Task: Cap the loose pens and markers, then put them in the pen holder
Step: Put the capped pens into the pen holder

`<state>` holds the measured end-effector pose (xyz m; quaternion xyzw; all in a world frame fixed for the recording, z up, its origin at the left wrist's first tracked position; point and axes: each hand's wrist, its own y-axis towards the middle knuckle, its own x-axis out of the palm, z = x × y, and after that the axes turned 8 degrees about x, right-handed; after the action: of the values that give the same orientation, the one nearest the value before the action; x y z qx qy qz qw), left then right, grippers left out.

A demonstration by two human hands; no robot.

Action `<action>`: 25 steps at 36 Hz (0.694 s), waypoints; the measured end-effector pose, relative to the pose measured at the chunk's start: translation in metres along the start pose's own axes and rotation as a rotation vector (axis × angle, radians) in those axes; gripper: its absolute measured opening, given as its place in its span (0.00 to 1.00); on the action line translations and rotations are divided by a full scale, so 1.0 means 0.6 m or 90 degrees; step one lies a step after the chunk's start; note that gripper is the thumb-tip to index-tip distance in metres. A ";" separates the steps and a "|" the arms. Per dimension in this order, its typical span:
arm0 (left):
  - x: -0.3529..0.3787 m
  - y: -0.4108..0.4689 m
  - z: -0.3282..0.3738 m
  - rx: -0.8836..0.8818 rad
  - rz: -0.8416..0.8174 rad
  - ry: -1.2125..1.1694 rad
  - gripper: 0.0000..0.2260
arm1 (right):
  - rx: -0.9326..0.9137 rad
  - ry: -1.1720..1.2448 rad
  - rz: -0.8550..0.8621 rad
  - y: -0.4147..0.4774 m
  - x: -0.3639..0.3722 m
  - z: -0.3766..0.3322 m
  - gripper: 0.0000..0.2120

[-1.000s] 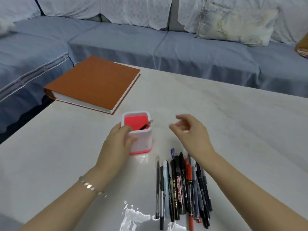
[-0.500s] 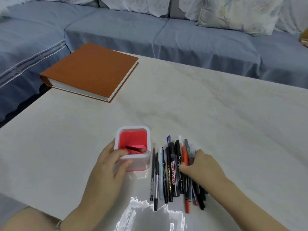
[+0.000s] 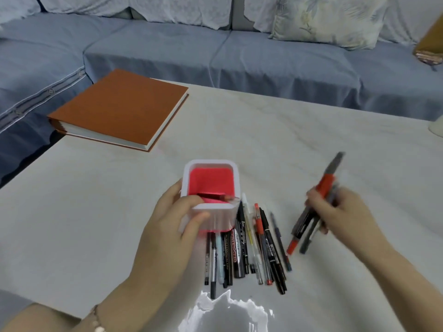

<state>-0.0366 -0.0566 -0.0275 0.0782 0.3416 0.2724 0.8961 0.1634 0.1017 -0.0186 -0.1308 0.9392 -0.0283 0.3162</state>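
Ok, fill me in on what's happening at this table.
A person is tidying pens. The left hand grips the white pen holder with the red inside, which has one item in it. The right hand holds a blurred bundle of pens, off to the right. The pile of pens lies on the table beside the holder, not yet put away.

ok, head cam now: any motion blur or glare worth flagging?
Head view: right hand and the pens it grips are motion-smeared; holder and left hand slightly soft; book sharp. Head view, bottom edge: blown-out glare on the table.
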 end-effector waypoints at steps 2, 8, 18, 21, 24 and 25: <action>0.030 0.013 0.023 0.029 -0.028 -0.018 0.14 | -0.073 0.099 0.072 0.000 -0.043 -0.016 0.12; 0.144 0.042 0.076 0.097 -0.132 -0.055 0.08 | -0.220 0.315 0.142 -0.015 -0.113 -0.048 0.04; 0.252 0.030 0.094 0.130 -0.211 -0.054 0.07 | -0.082 0.059 0.082 0.004 -0.073 0.051 0.05; 0.261 0.032 0.086 0.111 -0.212 -0.057 0.07 | -0.062 0.033 0.052 0.008 -0.066 0.060 0.08; 0.265 0.041 0.081 0.084 -0.210 -0.074 0.06 | -0.066 0.050 0.060 0.007 -0.072 0.062 0.12; 0.264 0.046 0.080 0.076 -0.206 -0.080 0.05 | -0.063 0.057 0.076 0.006 -0.074 0.066 0.11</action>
<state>0.0809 0.0549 -0.0724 0.0918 0.3085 0.0985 0.9416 0.2204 0.1181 -0.0249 -0.0883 0.9588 0.0312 0.2683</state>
